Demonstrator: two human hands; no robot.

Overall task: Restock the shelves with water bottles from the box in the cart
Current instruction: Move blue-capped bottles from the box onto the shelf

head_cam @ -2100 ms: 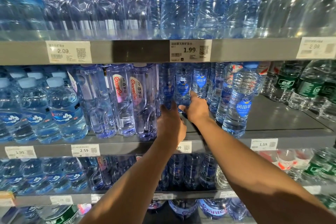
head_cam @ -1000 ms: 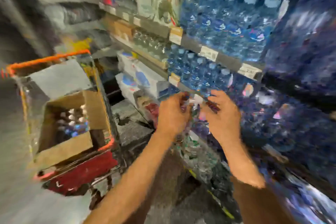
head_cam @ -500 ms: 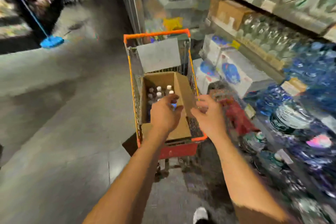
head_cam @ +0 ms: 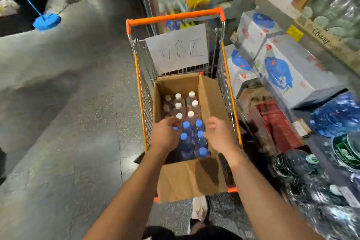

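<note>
An open cardboard box (head_cam: 194,179) sits in an orange-rimmed wire cart (head_cam: 175,16) straight ahead of me. Upright water bottles fill it: white-capped ones (head_cam: 191,103) at the far end, blue-capped ones (head_cam: 198,134) nearer. My left hand (head_cam: 165,136) is down inside the box at its left side, fingers curled over the caps there, not clearly gripping any. My right hand (head_cam: 219,136) hovers over the right side of the box beside the blue caps, fingers apart and holding nothing. The shelves (head_cam: 323,37) run along the right.
A grey handwritten paper sign (head_cam: 177,50) hangs on the cart's far end. White and blue cartons (head_cam: 282,70) and red packs (head_cam: 276,126) are stacked low on the right, with blurred wrapped bottles (head_cam: 335,115) beyond. A blue mop (head_cam: 46,21) rests on the grey floor at far left.
I have turned from the shelf to the cart. Both hands left the shelved bottles, swung left and dropped into the box.
</note>
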